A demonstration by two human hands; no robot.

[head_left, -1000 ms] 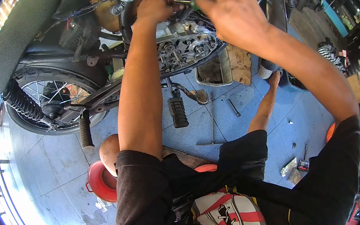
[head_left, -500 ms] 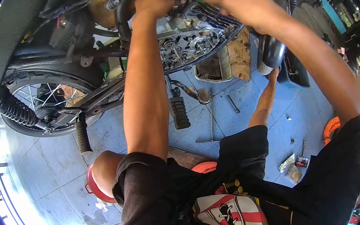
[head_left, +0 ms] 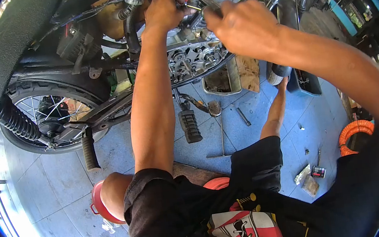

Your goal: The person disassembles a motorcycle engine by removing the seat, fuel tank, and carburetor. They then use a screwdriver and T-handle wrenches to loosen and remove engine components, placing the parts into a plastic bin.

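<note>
My left hand (head_left: pixel 164 11) is closed, reaching up to the motorcycle's engine beside a dark frame tube. A thin bright metal shaft (head_left: pixel 193 7) runs between its fingertips and my right hand. Curled fingers on my right hand (head_left: pixel 243 23) meet the other end of that shaft; any handle is hidden in the grip. Below both hands, the opened engine case (head_left: pixel 196 60) shows its gears and shafts. What the left fingers pinch is hidden.
An oil-stained metal pan (head_left: pixel 222 88) and cardboard (head_left: pixel 249 74) lie beneath the engine. A T-handle wrench (head_left: pixel 222 135) and a short metal bar (head_left: pixel 242 115) rest on blue tiles. The footpeg (head_left: pixel 190 127) juts out. An orange hose coil (head_left: pixel 356 132) lies at right.
My right hand has moved down and slightly left, its elbow swinging outward. The left hand stays at nearly the same spot. The whole view has shifted slightly.
</note>
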